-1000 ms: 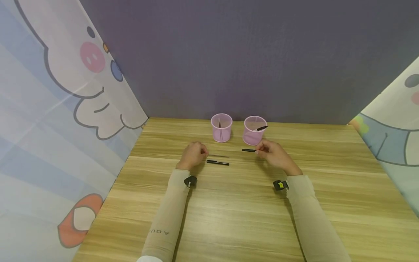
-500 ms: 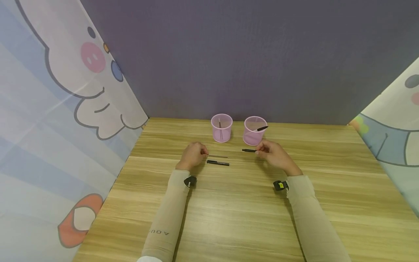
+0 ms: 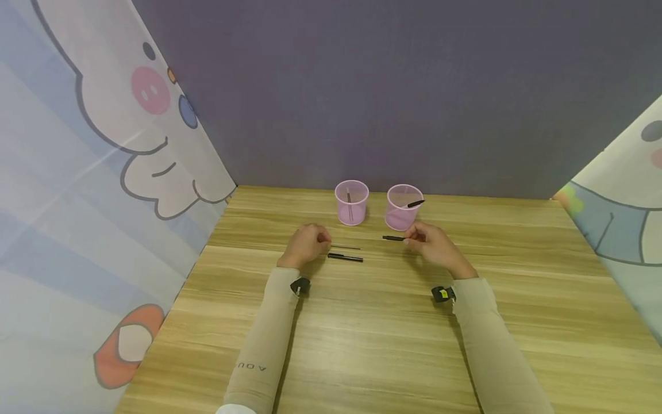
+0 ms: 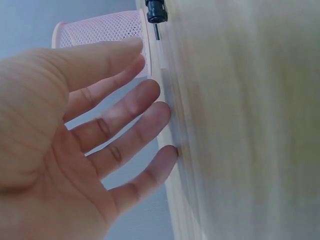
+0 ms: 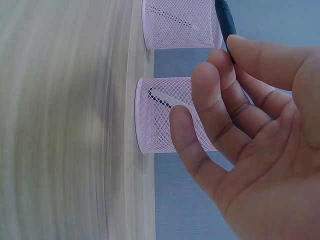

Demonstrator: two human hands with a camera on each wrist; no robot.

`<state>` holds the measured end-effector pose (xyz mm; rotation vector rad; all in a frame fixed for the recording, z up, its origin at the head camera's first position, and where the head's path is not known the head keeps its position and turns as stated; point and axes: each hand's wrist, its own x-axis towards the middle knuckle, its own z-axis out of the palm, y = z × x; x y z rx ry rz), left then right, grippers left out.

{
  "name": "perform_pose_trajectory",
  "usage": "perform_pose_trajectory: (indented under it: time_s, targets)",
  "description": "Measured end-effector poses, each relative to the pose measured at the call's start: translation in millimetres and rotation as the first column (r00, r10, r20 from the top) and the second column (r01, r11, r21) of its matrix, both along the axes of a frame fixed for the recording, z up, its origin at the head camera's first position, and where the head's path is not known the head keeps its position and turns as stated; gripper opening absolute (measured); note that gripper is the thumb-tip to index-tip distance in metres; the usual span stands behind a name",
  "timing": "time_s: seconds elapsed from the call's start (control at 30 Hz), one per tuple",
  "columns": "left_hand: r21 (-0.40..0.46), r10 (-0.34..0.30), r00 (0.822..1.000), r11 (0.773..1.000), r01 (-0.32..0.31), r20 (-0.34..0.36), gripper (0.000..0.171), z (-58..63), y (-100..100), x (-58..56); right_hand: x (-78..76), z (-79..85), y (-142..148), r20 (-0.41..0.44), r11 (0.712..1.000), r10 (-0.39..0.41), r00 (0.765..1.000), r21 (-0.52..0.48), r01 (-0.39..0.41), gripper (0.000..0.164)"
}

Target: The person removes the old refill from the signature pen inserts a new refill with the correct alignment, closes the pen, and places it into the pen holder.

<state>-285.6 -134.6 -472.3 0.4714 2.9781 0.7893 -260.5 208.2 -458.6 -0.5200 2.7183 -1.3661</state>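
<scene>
My left hand (image 3: 305, 244) hovers low over the table, fingers nearly straight. Its fingertips are at the left end of a thin pen refill (image 3: 347, 248). In the left wrist view, nothing shows between thumb and fingers. Just nearer to me lies a black pen piece (image 3: 345, 257) with a clip. My right hand (image 3: 431, 244) pinches a short black pen barrel (image 3: 393, 238) between thumb and index finger, pointing left; the right wrist view shows the barrel (image 5: 226, 22) at the thumb tip, the other fingers loosely bent.
Two pink mesh cups stand behind the hands. The left cup (image 3: 343, 215) holds thin rods; the right cup (image 3: 395, 221) holds a pen (image 3: 416, 203) whose black end leans over the rim. A grey wall (image 3: 393, 103) rises behind the wooden table (image 3: 372, 345).
The head view has shifted slightly. Both hands stay almost still, the right one still pinching the barrel. A slight gap seems to show between the left fingertips and the refill; cups unmoved.
</scene>
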Motion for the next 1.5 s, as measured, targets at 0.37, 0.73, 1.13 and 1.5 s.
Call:
perform_pose_trajectory:
  time_s: [0.37,0.73,1.13,1.5]
  targets:
    - [0.079,0.036,0.983,0.997,-0.023,-0.178,0.01,2.8,4,-3.5,-0.4,-0.2,-3,-0.01,1.0,0.008,1.0,-0.009,-0.008,0.008]
    - [0.058,0.037,0.96,0.998,-0.022,-0.276,0.011,39.5,16,-32.9,2.3,0.7,-6,-0.019,1.0,0.0,1.0,0.0,0.0,0.01]
    - [-0.159,-0.028,0.982,0.987,-0.002,-0.185,0.018,71.8,31,-82.1,0.2,-1.8,-8,-0.028,1.0,0.006,1.0,-0.006,-0.006,0.008]
    - [-0.258,0.088,0.99,0.959,-0.114,-0.108,0.02,70.7,56,-101.9,2.1,-1.5,-7,-0.019,1.0,0.018,1.0,-0.022,-0.019,0.01]
